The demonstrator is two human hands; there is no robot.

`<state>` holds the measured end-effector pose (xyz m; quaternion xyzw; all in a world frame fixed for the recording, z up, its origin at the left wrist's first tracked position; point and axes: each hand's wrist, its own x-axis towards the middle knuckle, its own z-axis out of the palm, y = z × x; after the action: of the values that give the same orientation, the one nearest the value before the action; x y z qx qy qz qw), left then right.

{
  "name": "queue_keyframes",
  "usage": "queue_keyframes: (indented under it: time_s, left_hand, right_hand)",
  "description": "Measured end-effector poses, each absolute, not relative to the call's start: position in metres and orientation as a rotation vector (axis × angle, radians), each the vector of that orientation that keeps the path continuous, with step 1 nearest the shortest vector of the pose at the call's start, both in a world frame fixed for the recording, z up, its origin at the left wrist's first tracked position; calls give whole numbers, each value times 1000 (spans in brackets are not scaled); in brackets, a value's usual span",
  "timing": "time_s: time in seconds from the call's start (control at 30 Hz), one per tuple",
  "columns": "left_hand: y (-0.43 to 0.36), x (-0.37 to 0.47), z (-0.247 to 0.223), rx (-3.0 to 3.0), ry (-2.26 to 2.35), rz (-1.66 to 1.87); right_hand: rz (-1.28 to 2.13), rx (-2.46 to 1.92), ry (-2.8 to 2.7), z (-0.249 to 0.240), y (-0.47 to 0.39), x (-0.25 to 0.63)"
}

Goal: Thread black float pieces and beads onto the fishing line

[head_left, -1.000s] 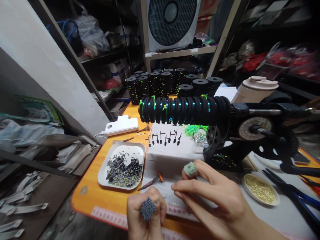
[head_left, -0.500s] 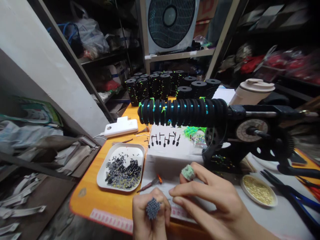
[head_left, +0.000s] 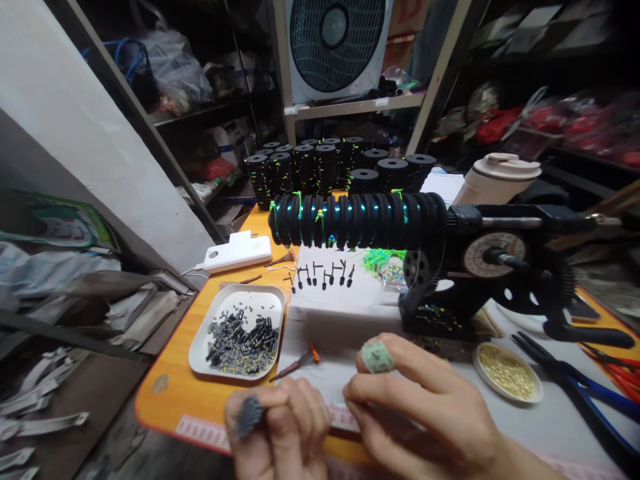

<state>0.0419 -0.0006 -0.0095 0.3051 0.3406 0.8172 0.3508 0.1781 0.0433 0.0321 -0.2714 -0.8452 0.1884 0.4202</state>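
The left hand (head_left: pixel 280 427) gripped a bundle of thin grey rods (head_left: pixel 249 416), while the right hand (head_left: pixel 425 413), fingertips pinched together, hovered just beside it above the surface (head_left: pixel 170 393).

Clutched in the left hand (head_left: pixel 277 433) at the near table edge: a tight bundle of thin dark grey rods (head_left: pixel 249 415), ends bunched and tilted toward the camera, blurred, so possibly small pins. Pinched between the right hand (head_left: pixel 425 413) fingertips just beside it: something too fine to make out. Wrapped round one right fingertip: a pale green tape wrap (head_left: pixel 377 357), worn and frayed.
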Motion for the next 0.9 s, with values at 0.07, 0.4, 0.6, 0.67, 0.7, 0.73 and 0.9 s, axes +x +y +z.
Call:
queue_keyframes:
  time_s: [0.07, 0.4, 0.6, 0.67, 0.7, 0.73, 0.9]
  left_hand:
    - [3, 23, -8, 895, 870, 2106]
    - [2, -42, 8, 1560, 1575, 1279]
    - [22, -37, 10, 1988, 1731, 480]
    - [26, -33, 9, 2000, 1764, 512]
    - [26, -31, 8, 1978, 1733, 608]
    - [25, -28, 7, 1923, 1677, 739]
    - [13, -1, 0, 1068, 1436, 1312]
  right_hand:
    - [397, -672, -2105, 32, 46, 180]
    - [492, -702, -2130, 38, 51, 180]
    - [532, -749, -2067, 35, 53, 182]
    - [561, -731, -2030, 34, 53, 183]
    - [579, -716, -2012, 33, 52, 183]
    - [594, -701, -1992, 33, 52, 183]
    - [652, -671, -1905, 32, 49, 179]
